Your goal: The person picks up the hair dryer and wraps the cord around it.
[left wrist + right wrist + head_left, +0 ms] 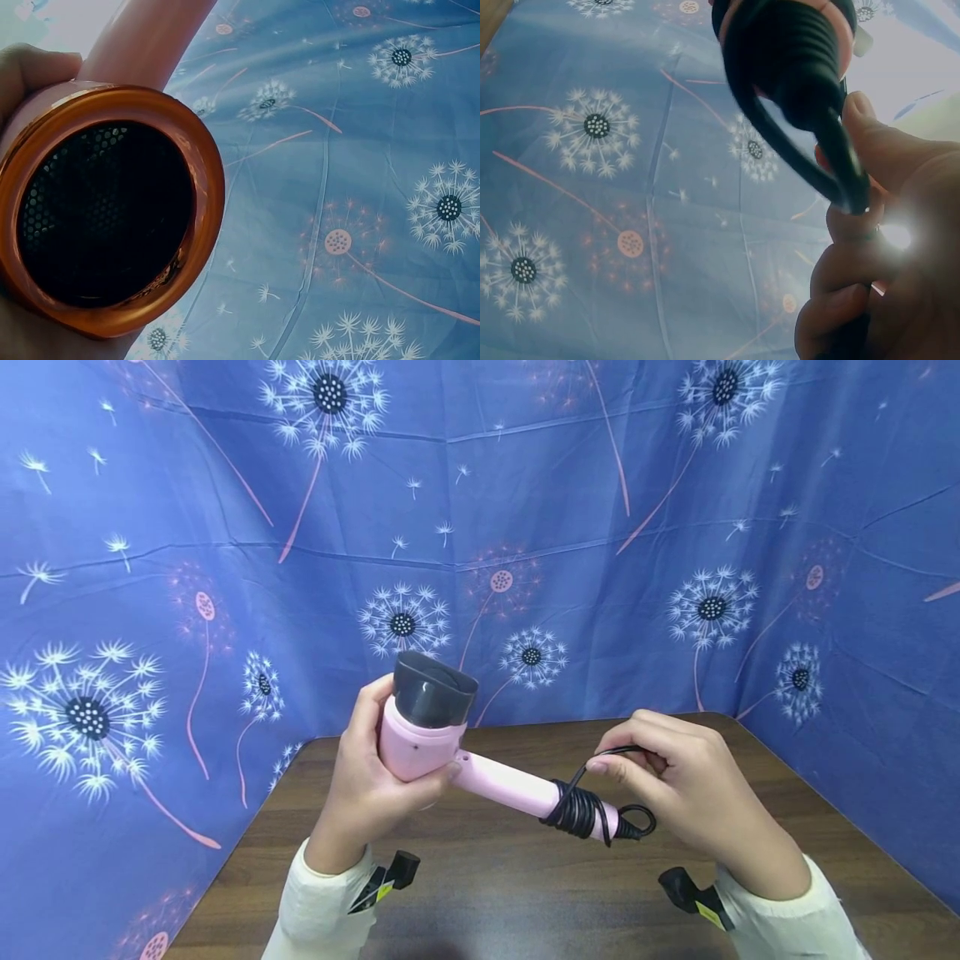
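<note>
A pink hair dryer [510, 781] with a black nozzle [435, 692] is held up above the table. My left hand [378, 789] grips it round the barrel, thumb across the near side. In the left wrist view its round rear intake [105, 214] shows, with a copper-coloured rim and a dark mesh. The black cord [576, 810] is wound in several turns round the end of the handle. My right hand [671, 768] pinches the cord's loose stretch between thumb and fingers, just right of the handle. In the right wrist view, a cord loop [847, 180] hangs from the handle's end.
A brown wooden table [510, 893] lies below both hands. Blue cloth [525, 527] printed with dandelions hangs behind it and at both sides. Dark devices are strapped to the left wrist [386, 881] and the right wrist [693, 897].
</note>
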Demonstrator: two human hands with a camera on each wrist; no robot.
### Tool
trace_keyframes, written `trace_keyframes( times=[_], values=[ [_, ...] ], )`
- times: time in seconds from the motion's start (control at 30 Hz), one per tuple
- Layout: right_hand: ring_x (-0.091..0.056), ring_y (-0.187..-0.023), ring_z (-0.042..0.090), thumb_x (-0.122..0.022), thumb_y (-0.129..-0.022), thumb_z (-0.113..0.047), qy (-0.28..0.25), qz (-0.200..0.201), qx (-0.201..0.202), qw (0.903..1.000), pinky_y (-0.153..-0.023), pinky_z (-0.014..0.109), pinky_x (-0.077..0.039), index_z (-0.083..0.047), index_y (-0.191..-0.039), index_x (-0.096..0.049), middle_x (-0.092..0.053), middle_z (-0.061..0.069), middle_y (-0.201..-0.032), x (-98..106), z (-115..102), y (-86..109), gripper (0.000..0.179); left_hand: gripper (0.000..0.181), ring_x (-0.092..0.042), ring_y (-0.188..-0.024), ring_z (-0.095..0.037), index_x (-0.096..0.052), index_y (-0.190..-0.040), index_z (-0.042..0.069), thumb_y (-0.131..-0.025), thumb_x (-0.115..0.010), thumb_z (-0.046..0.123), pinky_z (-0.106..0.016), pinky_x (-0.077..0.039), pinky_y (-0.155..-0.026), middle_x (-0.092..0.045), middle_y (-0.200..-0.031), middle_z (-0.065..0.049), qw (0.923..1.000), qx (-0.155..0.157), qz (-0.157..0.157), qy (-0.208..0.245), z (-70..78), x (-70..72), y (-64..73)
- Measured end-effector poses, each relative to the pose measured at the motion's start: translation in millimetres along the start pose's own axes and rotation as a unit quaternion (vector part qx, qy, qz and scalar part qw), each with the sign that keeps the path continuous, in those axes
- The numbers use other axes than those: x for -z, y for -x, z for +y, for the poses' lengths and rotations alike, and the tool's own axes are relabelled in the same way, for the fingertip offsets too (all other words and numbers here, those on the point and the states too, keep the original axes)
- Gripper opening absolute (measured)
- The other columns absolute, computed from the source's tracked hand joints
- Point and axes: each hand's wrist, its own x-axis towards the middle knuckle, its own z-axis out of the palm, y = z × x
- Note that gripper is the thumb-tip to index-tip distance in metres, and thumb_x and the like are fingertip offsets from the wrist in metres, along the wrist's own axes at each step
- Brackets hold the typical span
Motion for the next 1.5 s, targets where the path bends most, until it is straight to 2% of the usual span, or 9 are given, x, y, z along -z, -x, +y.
trace_keyframes(
  times=[0.1, 0.2, 0.43, 0.57, 0.77, 1.07, 1.33, 1.5],
  values=[
    [-0.038, -0.06, -0.004, -0.089, -0.078, -0.009, 0.005, -0.004, -0.013, 0.9999, -0.054, 0.011, -0.032, -0.032, -0.09, -0.071, -0.048, -0.02, -0.072, 1, 2, 0.8, 0.031, 0.097, -0.065, -0.098, -0.026, -0.048, -0.147, 0.018, -0.063, -0.093, 0.002, -0.033, -0.058, -0.083, -0.066, -0.123, -0.002, 0.9999, -0.003, 0.004, 0.011, 0.4, 0.4, -0.4],
    [-0.038, -0.06, -0.005, -0.089, -0.077, -0.009, 0.008, 0.004, -0.009, 0.9999, -0.053, 0.011, -0.031, -0.031, -0.09, -0.071, -0.048, -0.02, -0.072, 3, 1, 0.3, 0.031, 0.096, -0.066, -0.095, -0.026, -0.048, -0.147, 0.016, -0.063, -0.092, 0.0, -0.033, -0.058, -0.08, -0.066, -0.121, -0.004, 0.9997, -0.004, 0.011, 0.023, 1.3, 0.8, -0.6],
    [-0.035, -0.06, -0.008, -0.088, -0.076, -0.01, -0.002, 0.047, 0.031, 0.9984, -0.053, 0.01, -0.028, -0.025, -0.086, -0.073, -0.049, -0.018, -0.071, 8, -2, -3.4, 0.023, 0.097, -0.066, -0.095, -0.027, -0.047, -0.148, 0.011, -0.063, -0.092, -0.003, -0.032, -0.058, -0.082, -0.066, -0.121, -0.01, 0.9986, -0.006, 0.026, 0.046, 3.7, 1.2, -0.9],
    [-0.035, -0.061, -0.008, -0.087, -0.077, -0.009, -0.007, 0.053, 0.044, 0.9976, -0.053, 0.01, -0.028, -0.022, -0.085, -0.073, -0.05, -0.017, -0.071, 10, -3, -4.3, 0.021, 0.097, -0.066, -0.094, -0.027, -0.047, -0.147, 0.01, -0.062, -0.092, -0.004, -0.032, -0.057, -0.082, -0.066, -0.121, -0.012, 0.9981, -0.011, 0.031, 0.052, 4.2, 2.1, -1.8],
    [-0.036, -0.061, -0.007, -0.086, -0.078, -0.007, 0.002, 0.026, 0.026, 0.9993, -0.055, 0.01, -0.03, -0.027, -0.089, -0.072, -0.049, -0.019, -0.073, 8, 1, -1.6, 0.026, 0.095, -0.066, -0.095, -0.027, -0.048, -0.147, 0.008, -0.063, -0.091, -0.006, -0.032, -0.057, -0.082, -0.066, -0.121, -0.014, 0.9975, -0.015, 0.032, 0.062, 2.3, 3.6, -2.4],
    [-0.042, -0.062, -0.004, -0.078, -0.092, -0.02, 0.011, -0.019, -0.014, 0.9997, -0.058, 0.011, -0.035, -0.027, -0.094, -0.073, -0.055, -0.021, -0.079, 4, 7, 2.0, 0.009, 0.094, -0.066, -0.097, -0.027, -0.048, -0.147, 0.006, -0.064, -0.089, -0.009, -0.032, -0.058, -0.083, -0.065, -0.122, -0.017, 0.9965, -0.019, 0.031, 0.075, -3.9, 5.2, -1.8],
    [-0.048, -0.064, -0.001, -0.081, -0.088, -0.008, 0.0, -0.03, -0.033, 0.999, -0.06, 0.014, -0.04, -0.032, -0.095, -0.071, -0.06, -0.023, -0.083, 3, 13, 1.7, 0.028, 0.094, -0.067, -0.098, -0.028, -0.048, -0.147, 0.006, -0.064, -0.088, -0.01, -0.033, -0.059, -0.082, -0.065, -0.122, -0.018, 0.9963, -0.016, 0.027, 0.081, -5.0, 6.6, -1.0],
    [-0.053, -0.071, -0.002, -0.08, -0.089, -0.008, -0.006, -0.035, -0.033, 0.9988, -0.065, 0.015, -0.042, -0.031, -0.096, -0.072, -0.063, -0.023, -0.086, 0, 17, 2.8, 0.025, 0.093, -0.067, -0.098, -0.028, -0.047, -0.147, 0.004, -0.064, -0.087, -0.011, -0.033, -0.059, -0.083, -0.065, -0.122, -0.019, 0.9945, -0.02, 0.019, 0.101, -5.5, 5.4, -1.1]
  ],
)
